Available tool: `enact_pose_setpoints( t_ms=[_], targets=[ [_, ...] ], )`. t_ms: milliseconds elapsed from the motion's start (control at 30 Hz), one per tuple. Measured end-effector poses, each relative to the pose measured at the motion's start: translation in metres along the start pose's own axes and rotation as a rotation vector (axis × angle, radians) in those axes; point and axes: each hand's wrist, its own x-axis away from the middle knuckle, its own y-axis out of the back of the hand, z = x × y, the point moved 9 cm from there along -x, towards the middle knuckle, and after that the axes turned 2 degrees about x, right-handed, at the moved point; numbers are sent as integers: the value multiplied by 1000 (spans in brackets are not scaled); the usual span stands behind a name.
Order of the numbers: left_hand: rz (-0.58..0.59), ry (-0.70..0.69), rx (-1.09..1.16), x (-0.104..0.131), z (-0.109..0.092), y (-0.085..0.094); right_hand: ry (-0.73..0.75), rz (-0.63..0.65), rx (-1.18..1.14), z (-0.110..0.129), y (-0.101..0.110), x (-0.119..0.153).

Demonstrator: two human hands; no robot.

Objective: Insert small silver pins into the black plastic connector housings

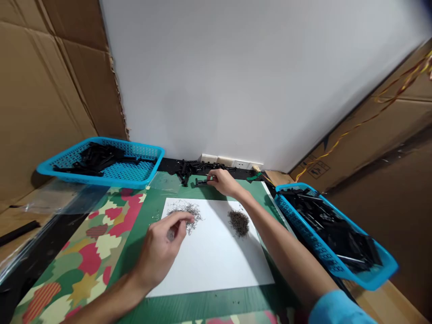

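My left hand (165, 247) hovers over the left part of a white sheet (209, 261), beside a loose pile of thin silvery wire pieces (192, 216). Its thumb and index finger curve toward each other; whether anything tiny is between them cannot be made out. Farther off, my right hand (221, 181) pinches a small black part (201, 182) at the back of the green mat (162, 190). Just behind lies a heap of black plastic parts (187, 168). A darker brownish pile of small pieces (239, 222) rests on the sheet's right side.
A blue basket (145, 180) of black parts stands at the back left, another blue basket (364, 281) at the right. Behind the heap, white sockets (241, 164) line the wall. Yellow-red wires (347, 132) hang at the right. Patterned cloth (91, 256) covers the left.
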Motion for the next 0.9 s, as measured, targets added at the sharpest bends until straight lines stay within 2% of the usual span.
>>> enact_pose_setpoints(
  t_ms=[67,133,267,367,433,567,633,767,900],
  targets=[
    [-42,61,18,-6,6,8,37,2,-36,11,12,22],
    [-16,92,-1,-10,9,8,94,68,-86,29,15,45],
    [173,52,-90,-9,1,-8,198,228,-180,65,4,89],
    [344,-19,-152,2,-8,-26,213,275,-270,79,-8,110],
    [400,-45,-192,8,-10,-34,182,253,-335,76,-13,115],
    [441,-156,-254,18,-19,-44,46,-14,-299,45,-12,110],
    [418,-258,-284,21,-28,-45,17,-85,-231,34,-17,106],
    [368,-381,-282,25,-38,-42,68,-51,-205,38,-36,101],
    [435,-336,-179,27,-32,-44,119,-21,-173,50,-45,101]
  ],
)
